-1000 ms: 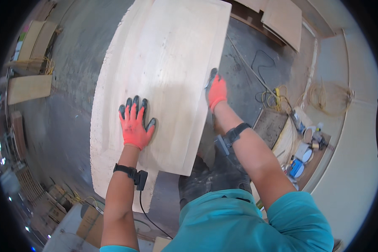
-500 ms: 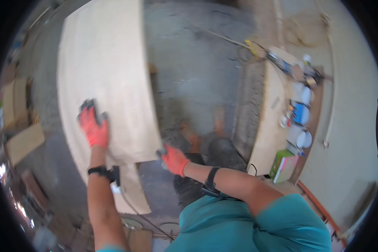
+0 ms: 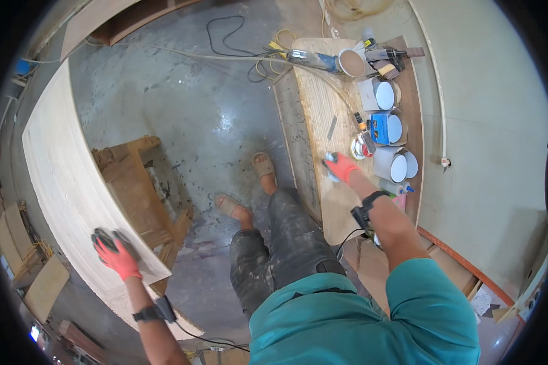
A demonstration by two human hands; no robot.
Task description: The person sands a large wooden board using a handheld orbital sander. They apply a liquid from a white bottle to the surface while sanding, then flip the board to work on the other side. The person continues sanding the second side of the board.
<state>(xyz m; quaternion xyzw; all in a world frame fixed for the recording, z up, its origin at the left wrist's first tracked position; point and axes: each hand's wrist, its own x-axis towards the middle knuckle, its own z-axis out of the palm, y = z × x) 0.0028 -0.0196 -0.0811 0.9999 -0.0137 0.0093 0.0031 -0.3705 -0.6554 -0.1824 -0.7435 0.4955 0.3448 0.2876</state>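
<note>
Side bench: head view, runs along the person's right, light wooden top, clutter packed along the edge nearest the wall.
Pale board: way over to the left of the side bench, with the floor in between. Its near end is right under the left hand, and the whole thing sits well apart from the right one.
Left hand: across the floor from the side bench, palm down on the board. Red glove, dark fingertips, fingers a bit apart, so it's resting on the wood rather than gripping it.
Right hand: over the side bench's top, fingers together and clamped on a pale bluish item (too small for me to say what it is, sorry). Can't tell if that item touches the bench.
Wooden frame: beside the board, on the side facing the bench, partly tucked below it.
Round white lids: lined up along the side bench's wall edge, with a blue box among them.
Grey strip: flat on the side bench, farther along than the right hand.
Sandals: on the floor left of the side bench, feet in them.
</note>
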